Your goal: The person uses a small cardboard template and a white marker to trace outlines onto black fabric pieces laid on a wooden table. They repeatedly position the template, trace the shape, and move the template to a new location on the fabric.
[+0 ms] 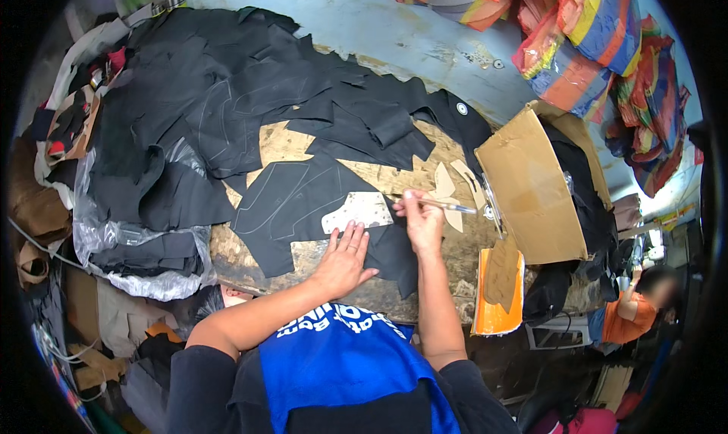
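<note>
Black fabric (288,199) with thin pale outlines drawn on it lies on the worn wooden table (303,260). On top of it is a pale, spotted pattern template (360,210). My left hand (345,258) presses down at the template's near edge, its fingers stretched out and flat. At the template's right side, my right hand (422,220) grips a slim pen (453,206) between thumb and fingers. One end of the pen points toward the template and the other sticks out to the right; whether its tip touches the fabric cannot be made out.
More black pieces (205,78) are heaped across the far and left table. Cream cut templates (444,184) lie right of my hand. Beyond them stand a cardboard box (531,188) and an orange-edged pad (500,313). A person (633,309) in an orange top sits at the far right.
</note>
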{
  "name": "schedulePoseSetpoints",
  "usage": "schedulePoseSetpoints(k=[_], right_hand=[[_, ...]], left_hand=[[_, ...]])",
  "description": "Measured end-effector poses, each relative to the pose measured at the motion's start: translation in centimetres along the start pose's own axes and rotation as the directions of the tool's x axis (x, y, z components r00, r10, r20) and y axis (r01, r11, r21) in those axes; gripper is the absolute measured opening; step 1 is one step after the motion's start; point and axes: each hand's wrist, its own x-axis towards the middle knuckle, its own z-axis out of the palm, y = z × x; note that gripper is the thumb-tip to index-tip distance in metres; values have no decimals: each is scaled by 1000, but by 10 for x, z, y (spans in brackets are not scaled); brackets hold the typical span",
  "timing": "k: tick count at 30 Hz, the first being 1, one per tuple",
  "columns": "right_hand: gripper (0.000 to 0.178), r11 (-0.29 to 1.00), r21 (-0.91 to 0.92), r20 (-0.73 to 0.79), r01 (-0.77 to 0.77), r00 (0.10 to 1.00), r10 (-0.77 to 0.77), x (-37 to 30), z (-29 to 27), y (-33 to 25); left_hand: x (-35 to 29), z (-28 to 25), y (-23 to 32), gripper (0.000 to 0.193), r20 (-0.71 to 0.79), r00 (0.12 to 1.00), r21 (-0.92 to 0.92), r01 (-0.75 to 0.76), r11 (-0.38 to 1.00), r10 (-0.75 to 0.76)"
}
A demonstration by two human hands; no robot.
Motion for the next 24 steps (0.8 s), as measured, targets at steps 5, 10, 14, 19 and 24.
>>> schedulePoseSetpoints(k=[5, 10, 14, 19, 24], right_hand=[[11, 994, -73, 318, 77, 947, -50, -19, 31, 19], [14, 968, -205, 511, 148, 859, -24, -20, 47, 17], [17, 915, -277, 587, 294, 806, -82, -18, 56, 14], [18, 883, -304, 611, 357, 784, -107, -13, 65, 14], [19, 859, -375, 616, 348, 786, -49, -9, 71, 11]], left_hand=[[2, -3, -2, 80, -37, 999, 7, 21, 1000, -20], [2, -6, -4, 74, 14, 1000, -65, -5, 998, 6], [2, -5, -4, 71, -16, 1000, -93, -26, 995, 25], [4, -2, -5, 69, -3, 1000, -63, -30, 998, 30], [4, 1, -5, 60, -107, 993, -23, -60, 998, 57]])
